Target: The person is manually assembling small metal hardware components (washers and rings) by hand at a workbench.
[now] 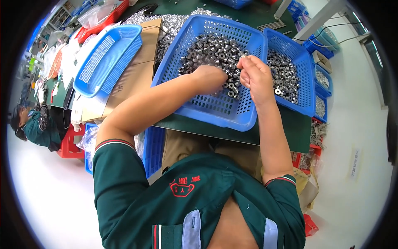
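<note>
Clock directions were taken from the middle of the big basket (242, 123), with twelve set away from the person. The metal parts (215, 47), small and mostly ring-shaped or barrel-shaped, were heaped in that basket, thickest toward twelve, with bare mesh left toward five.

The left hand (209, 79) was brought in from eight o'clock and held low at the heap. Its fingers were blurred and turned down out of sight, so whether anything was grasped could not be told. The right hand (256, 74) was raised at three o'clock, over the basket's side wall, with fingers curled and thumb pressed to the forefinger. A pale sliver was seen at the fingertips, too small to be identified.

The step in hand was judged to be the picking and checking of parts by hand. For the next move, a clear view of the pinched fingertips would be called for, along with a light gather by the left hand so that neighbouring parts were not scattered.

A second basket (302, 107) of similar parts was set close by at three o'clock. A blue tray (105, 62) was rested at nine, on cardboard (139, 72); loose silver pieces (172, 25) were spread toward eleven.
</note>
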### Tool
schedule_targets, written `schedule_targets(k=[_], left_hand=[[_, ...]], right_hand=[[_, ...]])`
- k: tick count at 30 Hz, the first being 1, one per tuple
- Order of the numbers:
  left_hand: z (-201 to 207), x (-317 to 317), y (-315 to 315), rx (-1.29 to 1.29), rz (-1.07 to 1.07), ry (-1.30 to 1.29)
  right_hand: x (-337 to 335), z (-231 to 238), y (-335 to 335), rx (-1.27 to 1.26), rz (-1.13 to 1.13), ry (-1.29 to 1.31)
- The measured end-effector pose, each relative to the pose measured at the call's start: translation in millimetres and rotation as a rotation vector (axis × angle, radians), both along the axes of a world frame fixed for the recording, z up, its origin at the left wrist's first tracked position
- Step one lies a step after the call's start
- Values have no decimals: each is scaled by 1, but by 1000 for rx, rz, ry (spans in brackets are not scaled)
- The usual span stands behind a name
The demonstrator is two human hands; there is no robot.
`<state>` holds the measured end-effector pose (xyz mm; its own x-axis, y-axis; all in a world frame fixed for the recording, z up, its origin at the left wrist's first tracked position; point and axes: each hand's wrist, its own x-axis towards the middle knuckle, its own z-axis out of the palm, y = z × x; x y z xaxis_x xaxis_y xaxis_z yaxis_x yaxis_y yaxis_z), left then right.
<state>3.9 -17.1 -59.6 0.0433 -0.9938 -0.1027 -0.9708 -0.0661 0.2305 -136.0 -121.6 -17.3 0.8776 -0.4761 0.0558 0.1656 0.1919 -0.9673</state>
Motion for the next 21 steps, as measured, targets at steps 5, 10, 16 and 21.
schedule_targets(k=[5, 10, 16, 21], left_hand=[[26, 16, -7, -164, 305, 790], [49, 23, 8, -222, 342, 1703], [52, 26, 11, -206, 307, 1788], [53, 28, 12, -209, 240, 1631]], right_hand=[[1, -2, 1, -6, -5, 4], [2, -7, 3, -107, 17, 92], [2, -7, 3, -163, 74, 151], [2, -6, 4, -223, 49, 201]])
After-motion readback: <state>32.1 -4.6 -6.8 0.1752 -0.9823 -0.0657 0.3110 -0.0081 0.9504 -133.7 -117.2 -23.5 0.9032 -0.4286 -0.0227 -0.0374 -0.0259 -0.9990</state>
